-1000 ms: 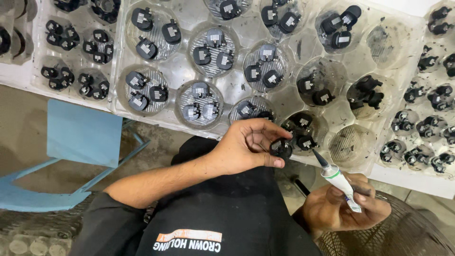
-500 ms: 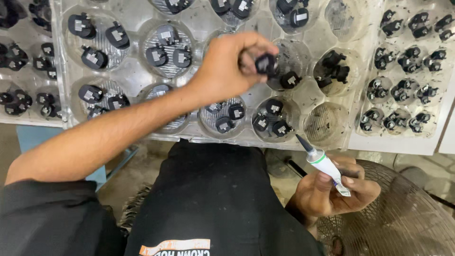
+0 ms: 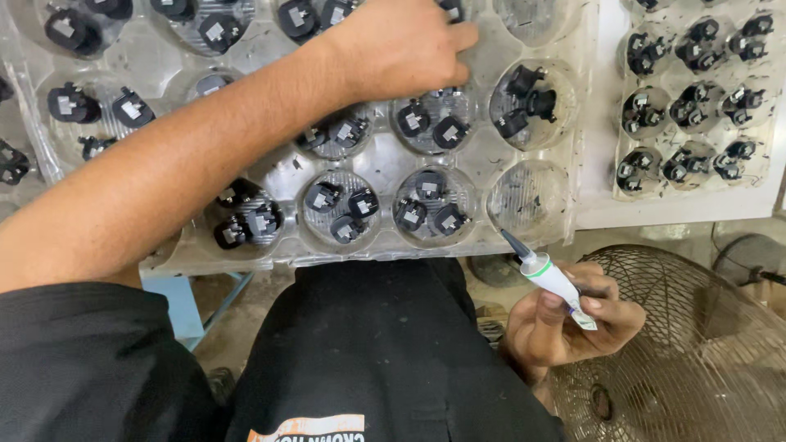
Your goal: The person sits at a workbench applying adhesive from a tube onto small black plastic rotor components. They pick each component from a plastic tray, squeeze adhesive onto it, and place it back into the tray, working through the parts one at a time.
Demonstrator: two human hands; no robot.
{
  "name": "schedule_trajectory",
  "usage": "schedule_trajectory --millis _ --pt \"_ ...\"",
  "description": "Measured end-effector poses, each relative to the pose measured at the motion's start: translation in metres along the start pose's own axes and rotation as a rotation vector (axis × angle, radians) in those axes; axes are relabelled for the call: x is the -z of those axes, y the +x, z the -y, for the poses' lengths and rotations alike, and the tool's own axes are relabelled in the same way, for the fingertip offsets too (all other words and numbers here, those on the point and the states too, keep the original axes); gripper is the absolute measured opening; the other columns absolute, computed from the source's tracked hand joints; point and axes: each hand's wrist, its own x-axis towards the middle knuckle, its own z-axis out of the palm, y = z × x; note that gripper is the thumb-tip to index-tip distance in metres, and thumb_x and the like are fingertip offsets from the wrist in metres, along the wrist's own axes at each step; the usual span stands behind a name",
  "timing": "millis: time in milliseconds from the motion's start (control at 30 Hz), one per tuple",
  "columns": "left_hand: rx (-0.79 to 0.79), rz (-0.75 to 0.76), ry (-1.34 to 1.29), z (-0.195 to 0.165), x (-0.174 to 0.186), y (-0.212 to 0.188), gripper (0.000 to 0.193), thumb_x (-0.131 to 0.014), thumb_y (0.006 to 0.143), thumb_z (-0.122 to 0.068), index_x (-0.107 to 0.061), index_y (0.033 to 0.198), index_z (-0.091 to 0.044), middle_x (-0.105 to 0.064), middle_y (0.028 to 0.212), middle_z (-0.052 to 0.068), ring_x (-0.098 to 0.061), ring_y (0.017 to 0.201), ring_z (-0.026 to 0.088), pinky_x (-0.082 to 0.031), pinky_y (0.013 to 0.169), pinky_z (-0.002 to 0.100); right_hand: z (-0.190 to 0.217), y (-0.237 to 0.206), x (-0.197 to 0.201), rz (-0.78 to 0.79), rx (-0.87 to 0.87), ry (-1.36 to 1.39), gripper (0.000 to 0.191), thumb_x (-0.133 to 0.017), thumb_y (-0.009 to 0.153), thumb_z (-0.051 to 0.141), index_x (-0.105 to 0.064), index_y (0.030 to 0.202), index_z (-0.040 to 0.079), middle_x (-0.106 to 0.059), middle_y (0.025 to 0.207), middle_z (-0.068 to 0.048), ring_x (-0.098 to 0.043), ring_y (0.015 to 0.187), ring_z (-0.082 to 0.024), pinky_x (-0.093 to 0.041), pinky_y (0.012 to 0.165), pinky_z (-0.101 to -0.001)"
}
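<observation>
1. Since the earlier frame, left hand (image 3: pixel 401 45) has reached farther to 12 o'clock across the clear moulded plastic tray (image 3: pixel 483 160) of small black parts (image 3: pixel 430 123).
2. Its fingers press into a cup; whether they grip a part cannot be told.
3. Right hand (image 3: pixel 565 315), at 4 o'clock, is wrapped around the white green-banded glue tube (image 3: pixel 550 278), nozzle toward 10 o'clock.

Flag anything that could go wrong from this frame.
The left hand reaches across the clear plastic tray, forearm low over cups of small black parts; it might knock some loose. The right hand holds the glue tube with its nozzle pointing at the tray's edge, so it may smear there.
</observation>
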Motion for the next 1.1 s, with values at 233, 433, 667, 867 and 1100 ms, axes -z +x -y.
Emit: schedule_trajectory --millis 233,433,667,867,1100 --pt "0.084 0.149 -0.062 0.0 0.003 0.022 0.016 -0.073 0.067 -0.008 -0.076 0.08 -0.017 -0.07 0.072 0.01 -0.072 0.071 0.034 -0.056 0.057 0.047 -0.01 0.02 0.006 -0.044 0.013 -0.004 0.034 -0.078 0.094 0.001 -0.05 0.111 0.008 -0.055 0.078 -0.008 -0.055 0.071 -0.017 -0.044 0.07 -0.0277" --pt "0.211 -0.119 -0.283 -0.013 -0.023 0.086 0.01 -0.074 0.067 -0.003 -0.074 0.076 -0.004 -0.067 0.066 0.02 -0.071 0.061 0.035 -0.055 0.052 0.044 -0.014 0.034 0.009 -0.058 0.021 -0.063 0.033 -0.077 0.093 0.004 -0.047 0.108 0.008 -0.052 0.082 -0.007 -0.055 0.071 -0.017 -0.046 0.069 -0.0269" --pt "0.168 -0.234 -0.112 -0.034 -0.077 0.141 0.005 -0.074 0.059 -0.008 -0.071 0.063 -0.009 -0.07 0.064 0.013 -0.071 0.062 0.031 -0.056 0.052 0.043 -0.015 0.039 0.02 -0.049 0.019 -0.07 0.035 -0.078 0.097 0.004 -0.046 0.111 0.008 -0.052 0.081 -0.006 -0.055 0.072 -0.017 -0.046 0.07 -0.0272" --pt "0.186 -0.143 -0.163 -0.044 -0.051 0.142 0.03 -0.073 0.08 -0.007 -0.064 0.108 -0.003 -0.068 0.065 0.012 -0.07 0.064 0.034 -0.053 0.054 0.046 -0.018 0.038 0.021 -0.105 0.028 -0.059 0.037 -0.08 0.095 0.007 -0.047 0.111 0.008 -0.054 0.085 -0.007 -0.054 0.074 -0.017 -0.046 0.074 -0.0286" --pt "0.428 -0.429 -1.068 -0.076 0.047 0.06 0.051 -0.078 0.087 0.004 -0.049 0.128 -0.008 -0.066 0.099 0.011 -0.066 0.073 0.01 -0.054 0.066 0.026 -0.005 0.035 0.015 -0.102 -0.191 0.17 0.034 -0.075 0.103 0.003 -0.047 0.12 0.007 -0.06 0.097 -0.01 -0.069 0.084 -0.02 -0.063 0.074 -0.0311"
